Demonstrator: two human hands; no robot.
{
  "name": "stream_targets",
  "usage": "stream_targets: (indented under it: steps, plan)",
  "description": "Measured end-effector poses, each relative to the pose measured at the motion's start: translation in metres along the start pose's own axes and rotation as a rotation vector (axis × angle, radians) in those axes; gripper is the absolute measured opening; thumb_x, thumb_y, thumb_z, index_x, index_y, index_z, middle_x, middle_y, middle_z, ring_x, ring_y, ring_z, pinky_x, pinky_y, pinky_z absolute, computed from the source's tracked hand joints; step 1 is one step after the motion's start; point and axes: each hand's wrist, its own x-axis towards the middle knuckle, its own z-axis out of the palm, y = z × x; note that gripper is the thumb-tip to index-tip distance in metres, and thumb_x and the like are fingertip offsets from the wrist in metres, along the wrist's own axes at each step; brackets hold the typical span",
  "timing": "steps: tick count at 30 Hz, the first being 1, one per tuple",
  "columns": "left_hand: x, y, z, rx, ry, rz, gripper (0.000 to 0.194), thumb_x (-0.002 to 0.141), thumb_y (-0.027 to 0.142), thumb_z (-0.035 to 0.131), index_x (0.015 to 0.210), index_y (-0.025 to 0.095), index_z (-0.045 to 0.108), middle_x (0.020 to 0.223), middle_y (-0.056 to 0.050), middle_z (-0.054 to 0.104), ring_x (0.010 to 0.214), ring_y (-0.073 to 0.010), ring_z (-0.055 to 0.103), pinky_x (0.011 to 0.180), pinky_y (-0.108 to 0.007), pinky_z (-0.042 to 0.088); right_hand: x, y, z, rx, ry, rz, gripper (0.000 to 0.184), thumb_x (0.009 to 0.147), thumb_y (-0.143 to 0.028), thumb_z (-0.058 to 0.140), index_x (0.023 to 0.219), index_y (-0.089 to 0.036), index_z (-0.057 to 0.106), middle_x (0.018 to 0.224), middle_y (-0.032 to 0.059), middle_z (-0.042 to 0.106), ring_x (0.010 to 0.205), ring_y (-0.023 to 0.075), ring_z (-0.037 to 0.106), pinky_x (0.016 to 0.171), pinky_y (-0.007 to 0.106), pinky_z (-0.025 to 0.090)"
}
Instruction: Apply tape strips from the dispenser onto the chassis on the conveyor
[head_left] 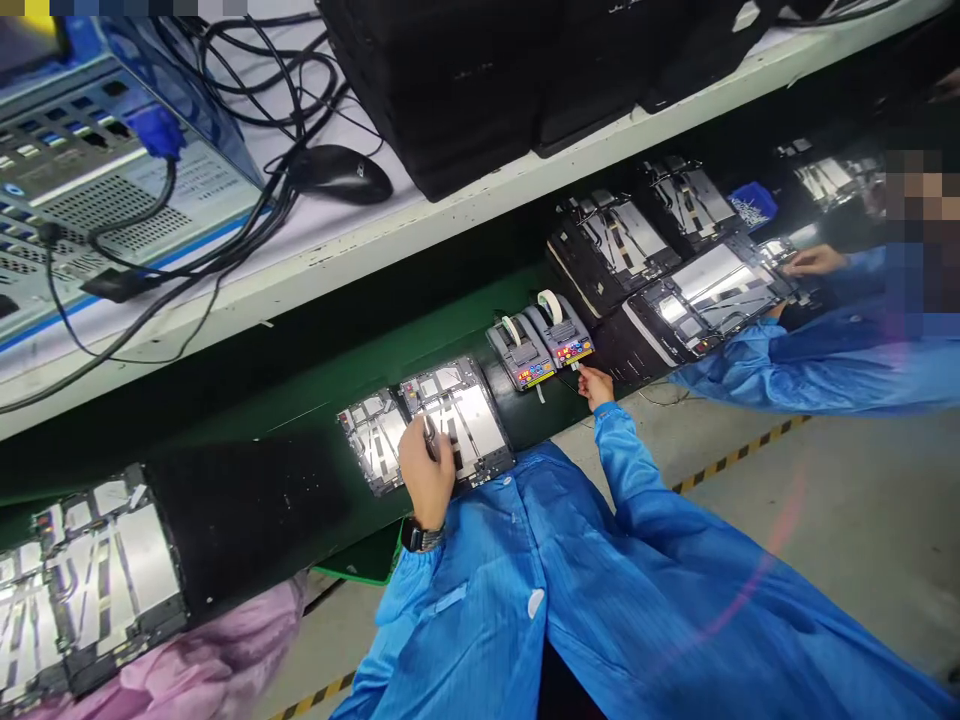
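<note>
My left hand, with a dark wristwatch on the wrist, grips metal tweezers above a metal tablet frame. A second frame lies beside it on the green conveyor belt. My right hand pinches a small pale strip at the front of a grey electronic tape dispenser. Another grey dispenser stands next to it. The tips of the tweezers are partly hidden by my left hand.
A co-worker's blue-sleeved hand rests on a frame farther along the belt. A white shelf above holds a computer case, mouse, cables and black cases. Several frames lie on the belt, with pink fabric below at left.
</note>
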Motion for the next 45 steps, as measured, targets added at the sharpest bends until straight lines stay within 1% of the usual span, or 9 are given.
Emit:
stream_targets:
  steps: [3,6,11,17,23,27,32,39,45]
  plan:
    - [0.019,-0.023,0.006,-0.165,0.107,-0.214,0.052,0.094,0.043,0.062,0.140,0.020,0.054,0.140,-0.015,0.058,0.125,-0.0269,0.058,0.110,-0.045,0.045,0.012,0.008,0.008,0.068,-0.014,0.010,0.023,0.075,-0.030,0.079,0.084,-0.017,0.062,0.053,-0.0089,0.049,0.042,0.0050,0.041,0.036,0.014,0.028]
    - [0.037,-0.046,0.012,-0.350,0.039,-0.415,0.052,0.089,0.049,0.067,0.131,0.020,0.059,0.129,-0.013,0.064,0.107,-0.0226,0.065,0.096,-0.039,0.053,0.018,0.018,0.003,0.111,0.015,0.010,0.017,0.077,-0.025,0.075,0.083,-0.016,0.062,0.051,-0.0102,0.046,0.040,0.0045,0.039,0.035,0.013,0.027]
    - [0.043,-0.064,0.020,-0.377,-0.013,-0.443,0.049,0.089,0.053,0.066,0.127,0.022,0.063,0.115,-0.007,0.069,0.105,-0.0214,0.064,0.098,-0.036,0.050,0.018,0.033,0.000,0.195,0.095,-0.015,0.020,0.080,-0.027,0.072,0.090,-0.018,0.057,0.063,-0.0063,0.061,0.049,0.0068,0.055,0.039,0.013,0.040]
    - [0.043,-0.066,0.018,-0.486,-0.034,-0.471,0.045,0.090,0.052,0.065,0.123,0.021,0.064,0.117,-0.007,0.069,0.109,-0.0222,0.065,0.100,-0.037,0.050,0.018,0.036,0.032,0.403,0.181,-0.002,0.040,0.066,-0.016,0.078,0.092,-0.020,0.047,0.072,-0.0047,0.065,0.064,0.0107,0.066,0.055,0.019,0.055]
    - [0.055,-0.033,0.002,-0.148,0.195,-0.185,0.032,0.095,0.039,0.058,0.121,0.021,0.061,0.129,-0.012,0.060,0.122,-0.0261,0.058,0.103,-0.044,0.048,0.015,0.032,0.038,0.355,0.284,0.009,0.041,0.067,-0.015,0.072,0.090,-0.024,0.039,0.072,-0.0070,0.060,0.058,0.0093,0.059,0.050,0.018,0.051]
    - [0.076,0.008,0.010,0.101,0.041,0.107,0.037,0.094,0.036,0.061,0.127,0.022,0.059,0.140,-0.015,0.053,0.139,-0.0313,0.045,0.119,-0.051,0.033,-0.013,0.034,0.024,0.275,0.323,-0.093,0.040,0.073,-0.019,0.067,0.102,-0.024,0.040,0.078,-0.0064,0.059,0.062,0.0100,0.058,0.049,0.018,0.046]
    - [0.111,0.033,0.033,0.251,-0.285,0.266,0.052,0.091,0.040,0.065,0.139,0.023,0.055,0.153,-0.015,0.046,0.149,-0.0354,0.033,0.121,-0.052,0.027,-0.083,0.005,0.040,-0.014,-0.010,-0.609,0.055,0.082,-0.031,0.071,0.128,-0.024,0.042,0.100,0.0010,0.062,0.078,0.0128,0.062,0.066,0.025,0.055]
    - [0.145,0.028,0.032,0.299,-0.540,0.162,0.056,0.088,0.038,0.068,0.141,0.026,0.055,0.137,-0.010,0.063,0.128,-0.0323,0.054,0.110,-0.048,0.035,-0.133,-0.083,0.142,-0.570,-0.623,-1.168,0.079,0.083,-0.022,0.079,0.150,-0.025,0.037,0.130,0.0109,0.054,0.116,0.0267,0.059,0.100,0.044,0.053]
    - [0.151,0.035,0.030,0.292,-0.554,0.162,0.053,0.087,0.038,0.070,0.137,0.026,0.058,0.133,-0.012,0.066,0.125,-0.0343,0.055,0.105,-0.046,0.036,-0.129,-0.114,0.167,-0.992,-0.773,-1.271,0.089,0.078,-0.023,0.086,0.150,-0.025,0.036,0.131,0.0139,0.051,0.126,0.0343,0.054,0.103,0.050,0.050]
